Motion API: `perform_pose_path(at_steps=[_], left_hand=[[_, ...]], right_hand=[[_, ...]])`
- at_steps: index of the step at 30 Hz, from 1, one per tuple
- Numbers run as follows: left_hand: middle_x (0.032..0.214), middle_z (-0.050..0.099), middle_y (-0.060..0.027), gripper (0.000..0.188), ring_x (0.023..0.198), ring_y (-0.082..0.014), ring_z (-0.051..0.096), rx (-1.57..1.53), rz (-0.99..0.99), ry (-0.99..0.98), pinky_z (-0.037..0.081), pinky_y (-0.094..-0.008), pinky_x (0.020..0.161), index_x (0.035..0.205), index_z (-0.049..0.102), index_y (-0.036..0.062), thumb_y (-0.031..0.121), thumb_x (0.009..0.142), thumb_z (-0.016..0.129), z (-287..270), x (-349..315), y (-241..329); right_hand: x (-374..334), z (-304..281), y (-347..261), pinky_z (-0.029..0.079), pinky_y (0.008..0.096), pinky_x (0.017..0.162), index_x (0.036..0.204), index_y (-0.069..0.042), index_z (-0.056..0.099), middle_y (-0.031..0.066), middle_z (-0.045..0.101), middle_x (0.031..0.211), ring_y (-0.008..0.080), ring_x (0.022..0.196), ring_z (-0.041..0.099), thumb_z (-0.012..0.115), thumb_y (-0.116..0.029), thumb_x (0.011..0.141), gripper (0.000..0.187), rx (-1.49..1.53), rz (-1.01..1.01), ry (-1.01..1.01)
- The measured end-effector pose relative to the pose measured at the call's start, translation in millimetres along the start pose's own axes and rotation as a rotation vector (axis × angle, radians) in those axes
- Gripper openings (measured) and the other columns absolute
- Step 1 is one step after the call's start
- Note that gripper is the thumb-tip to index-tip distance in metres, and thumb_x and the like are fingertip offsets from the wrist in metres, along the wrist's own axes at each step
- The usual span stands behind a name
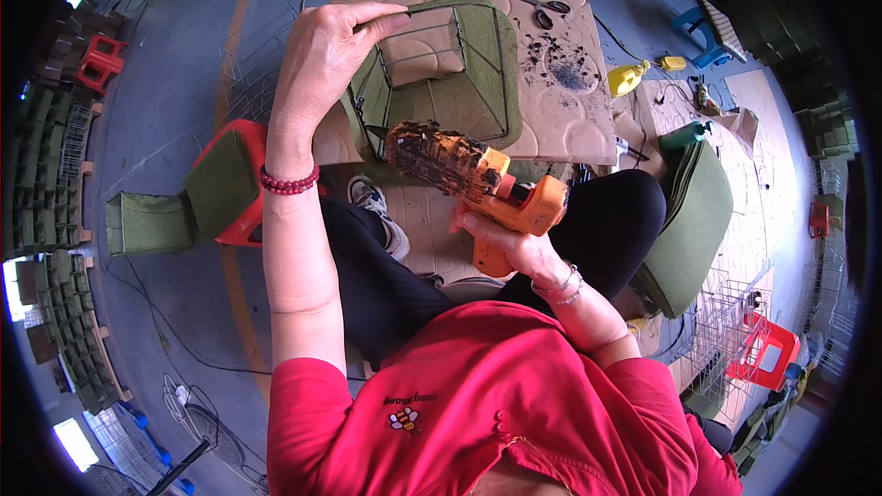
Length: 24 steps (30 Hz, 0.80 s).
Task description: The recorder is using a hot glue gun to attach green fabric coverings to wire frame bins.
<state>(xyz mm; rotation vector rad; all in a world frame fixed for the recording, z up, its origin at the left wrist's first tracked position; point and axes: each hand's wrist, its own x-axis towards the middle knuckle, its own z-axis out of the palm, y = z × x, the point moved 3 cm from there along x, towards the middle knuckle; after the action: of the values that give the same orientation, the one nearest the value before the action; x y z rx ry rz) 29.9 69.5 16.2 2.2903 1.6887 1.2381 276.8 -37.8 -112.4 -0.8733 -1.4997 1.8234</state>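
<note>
The fingers [378, 11] of my left hand [326, 48] pinch the upper rim of a green piece [491, 96], a felt-like sheet on a dark wire frame with an opening through its middle. The fingers of my right hand [519, 246] wrap round the handle of an orange tool [487, 170], its front crusted with dark residue; its tip points left, near the green piece's lower edge, and I cannot tell whether they touch. The green piece is on the near part of a tan worktop [583, 124], where black-handled scissors [540, 9] and dark scraps [553, 53] lie farther off. Beyond the worktop's right side is a yellow bottle [627, 79], with a green stack [684, 230] nearer me. To my left, a red stool [256, 133] bears more green sheets [225, 179].
</note>
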Motion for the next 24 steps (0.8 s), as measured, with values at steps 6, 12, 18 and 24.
perform_pose_path(at_steps=[6,12,18,24], left_hand=[[0.067,0.061,-0.019,0.022,0.048,-0.0231,0.048,0.01,0.006,0.001,0.045,-0.0341,0.053,0.103,0.078,0.0101,0.026,0.088,0.074,-0.7,-0.7,-0.6],[0.068,0.061,-0.0194,0.021,0.047,-0.0225,0.048,0.005,0.002,0.007,0.045,-0.0338,0.052,0.102,0.078,0.0098,0.025,0.088,0.074,-0.5,-0.1,2.6],[0.067,0.061,-0.0192,0.021,0.047,-0.022,0.046,-0.007,0.006,0.012,0.044,-0.0332,0.051,0.102,0.078,0.0097,0.025,0.088,0.074,0.2,-1.5,0.6],[0.078,0.067,-0.0187,0.024,0.058,-0.0148,0.053,0.03,-0.044,-0.046,0.047,-0.0311,0.058,0.106,0.076,0.008,0.025,0.089,0.073,-4.4,-1.9,3.3]], right_hand=[[-5.2,2.5,-12.2,0.049,0.0337,0.088,0.111,-0.005,0.059,0.0043,0.062,0.094,0.0155,0.092,0.061,0.065,-0.01,0.094,0.018,-0.001,0.037,-0.011],[-4.9,1.8,-12.8,0.048,0.0331,0.088,0.111,-0.004,0.059,0.0044,0.062,0.094,0.0149,0.092,0.06,0.065,-0.011,0.094,0.019,0.0,0.046,0.008],[2.7,3.9,-16.8,0.048,0.0326,0.086,0.111,-0.004,0.059,0.0042,0.062,0.095,0.0148,0.092,0.06,0.065,-0.012,0.094,0.02,0.024,0.045,0.022],[-10.8,-0.9,-6.8,0.051,0.0288,0.082,0.116,-0.006,0.065,0.001,0.069,0.101,0.009,0.092,0.062,0.077,-0.017,0.087,0.034,0.055,0.07,0.01]])
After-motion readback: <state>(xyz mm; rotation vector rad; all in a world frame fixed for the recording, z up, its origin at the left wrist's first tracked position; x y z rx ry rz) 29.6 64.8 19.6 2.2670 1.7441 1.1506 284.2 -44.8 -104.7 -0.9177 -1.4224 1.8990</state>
